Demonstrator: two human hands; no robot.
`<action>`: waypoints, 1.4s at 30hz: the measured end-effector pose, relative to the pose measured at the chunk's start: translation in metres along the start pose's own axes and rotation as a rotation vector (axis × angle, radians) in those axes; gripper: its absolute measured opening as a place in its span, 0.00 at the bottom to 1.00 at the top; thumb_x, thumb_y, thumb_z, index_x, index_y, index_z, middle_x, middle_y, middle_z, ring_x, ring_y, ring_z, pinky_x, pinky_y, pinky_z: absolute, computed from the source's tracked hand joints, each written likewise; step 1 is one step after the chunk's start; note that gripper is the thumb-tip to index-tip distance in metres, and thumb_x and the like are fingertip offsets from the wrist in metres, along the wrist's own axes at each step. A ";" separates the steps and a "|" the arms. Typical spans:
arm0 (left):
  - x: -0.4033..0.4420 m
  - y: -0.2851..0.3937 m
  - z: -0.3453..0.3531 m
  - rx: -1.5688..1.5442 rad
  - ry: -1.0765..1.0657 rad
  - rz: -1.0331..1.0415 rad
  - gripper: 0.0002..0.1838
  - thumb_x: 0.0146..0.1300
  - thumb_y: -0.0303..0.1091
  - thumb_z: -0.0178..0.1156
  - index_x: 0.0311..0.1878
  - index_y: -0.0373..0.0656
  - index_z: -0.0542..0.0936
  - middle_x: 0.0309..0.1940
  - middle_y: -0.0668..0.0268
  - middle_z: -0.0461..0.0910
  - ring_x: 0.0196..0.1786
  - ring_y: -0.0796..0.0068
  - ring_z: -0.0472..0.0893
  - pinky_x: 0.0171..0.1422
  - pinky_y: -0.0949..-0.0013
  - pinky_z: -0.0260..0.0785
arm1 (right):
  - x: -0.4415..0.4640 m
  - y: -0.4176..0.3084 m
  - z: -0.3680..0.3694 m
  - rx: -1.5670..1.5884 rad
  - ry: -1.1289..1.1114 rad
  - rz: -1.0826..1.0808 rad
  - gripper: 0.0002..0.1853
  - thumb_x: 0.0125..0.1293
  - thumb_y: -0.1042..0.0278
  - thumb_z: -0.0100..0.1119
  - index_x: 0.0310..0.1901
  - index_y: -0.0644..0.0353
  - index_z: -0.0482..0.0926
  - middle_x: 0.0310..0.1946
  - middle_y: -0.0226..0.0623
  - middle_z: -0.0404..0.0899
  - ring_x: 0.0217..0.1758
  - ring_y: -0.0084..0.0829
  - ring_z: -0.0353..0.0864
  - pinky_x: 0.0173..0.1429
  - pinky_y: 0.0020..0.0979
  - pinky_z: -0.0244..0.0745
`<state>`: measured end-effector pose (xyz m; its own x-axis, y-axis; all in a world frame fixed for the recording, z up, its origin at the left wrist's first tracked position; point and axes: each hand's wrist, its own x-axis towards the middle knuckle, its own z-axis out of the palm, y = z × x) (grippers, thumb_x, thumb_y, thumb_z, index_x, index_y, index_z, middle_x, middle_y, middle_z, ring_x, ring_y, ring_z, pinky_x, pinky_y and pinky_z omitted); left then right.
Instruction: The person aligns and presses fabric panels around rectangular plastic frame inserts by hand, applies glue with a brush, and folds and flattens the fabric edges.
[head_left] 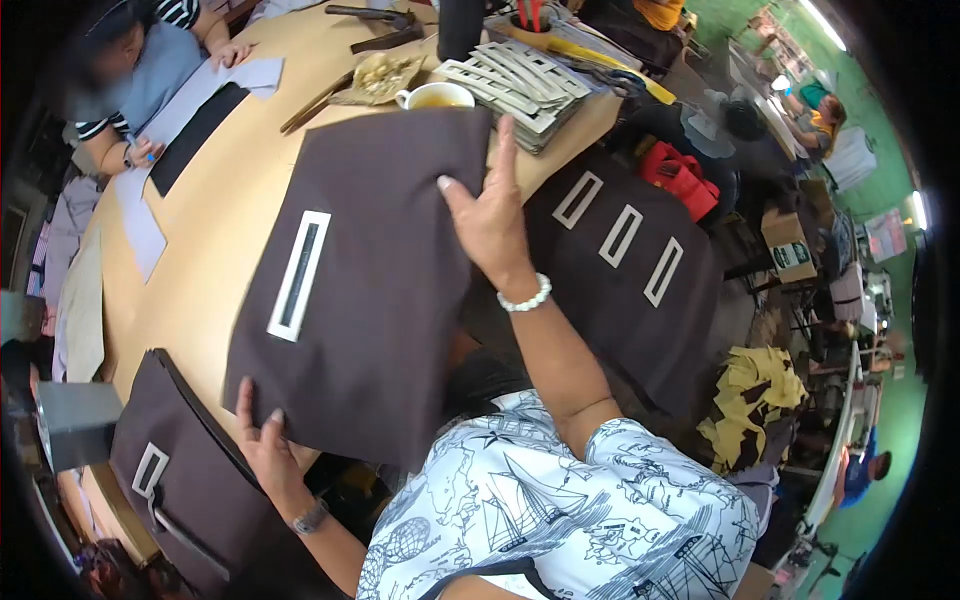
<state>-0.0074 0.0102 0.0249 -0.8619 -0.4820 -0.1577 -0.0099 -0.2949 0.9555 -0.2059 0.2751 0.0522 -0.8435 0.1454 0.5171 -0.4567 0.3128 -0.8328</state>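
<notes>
A large dark brown panel of leather-like material [375,250] is held up over the table's near edge. On it lies a narrow white rectangular frame [300,275] around a dark slit. My right hand [490,215], with a beaded bracelet, grips the panel's right edge, thumb on top and index finger stretched along the side. At the lower left corner my left hand [265,440], wearing a watch, pinches the panel; some fingers are hidden beneath. Another brown panel [620,290] with three white frames hangs to the right. A brown piece [190,470] with one frame is at lower left.
The round wooden table [225,220] bears a teacup [437,97], a stack of white frames [525,90], a hammer [380,25] and a leaf-shaped dish [380,78]. A co-worker's hand [143,153] handles pale strips. Yellow scraps [750,400] are heaped at right.
</notes>
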 end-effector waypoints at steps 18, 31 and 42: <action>-0.009 -0.108 0.225 0.617 -0.786 -0.023 0.33 0.57 0.18 0.53 0.68 0.44 0.63 0.47 0.64 0.76 0.37 0.81 0.72 0.52 0.76 0.66 | 0.047 0.143 -0.290 -0.775 0.386 0.239 0.42 0.59 0.76 0.58 0.70 0.65 0.44 0.58 0.60 0.67 0.61 0.45 0.70 0.63 0.35 0.63; 0.028 -0.213 0.305 0.544 -0.802 -0.231 0.35 0.60 0.24 0.50 0.72 0.45 0.53 0.19 0.76 0.67 0.20 0.88 0.61 0.25 0.77 0.59 | 0.021 0.306 -0.360 -0.974 0.325 0.657 0.44 0.56 0.73 0.61 0.69 0.63 0.44 0.41 0.62 0.77 0.47 0.57 0.77 0.54 0.44 0.69; 0.040 -0.264 0.293 0.524 -0.661 -0.029 0.35 0.58 0.23 0.51 0.71 0.43 0.56 0.49 0.58 0.73 0.32 0.77 0.68 0.40 0.71 0.65 | -0.012 0.253 -0.333 -0.806 0.384 0.605 0.50 0.57 0.68 0.63 0.69 0.66 0.34 0.54 0.67 0.68 0.58 0.56 0.71 0.62 0.41 0.64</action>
<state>-0.1874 0.3104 -0.1601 -0.9755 0.1498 -0.1612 -0.1298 0.1997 0.9712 -0.2172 0.6653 -0.0990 -0.6574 0.7243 0.2076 0.4457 0.5959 -0.6680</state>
